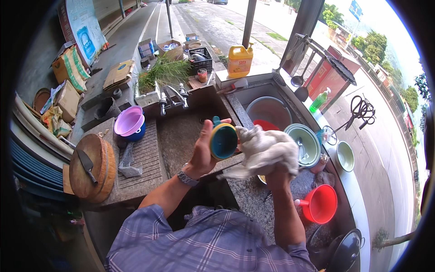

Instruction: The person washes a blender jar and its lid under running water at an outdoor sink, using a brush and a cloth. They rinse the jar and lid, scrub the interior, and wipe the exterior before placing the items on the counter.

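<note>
My left hand [202, 152] is closed round a teal mug [224, 141] with a yellow rim, its open mouth turned toward me. A wadded white cloth [268, 148] is gripped in my right hand [278, 177], just right of the mug; most of those fingers are hidden by the cloth. Both hands are held above the front edge of a stone sink [174, 145], whose twin taps [171, 100] stand at the back. To the right of the cloth sits a stack of pale green bowls [309, 158] with a spoon inside.
A round chopping board [102, 181] with a cleaver [86, 165] lies at the left. Purple and blue basins [130, 120] stand beside the ribbed drainboard. On the right are a red plastic ladle [322, 204], a green bowl [345, 156], a green bottle [320, 100] and hanging ladles [297, 80].
</note>
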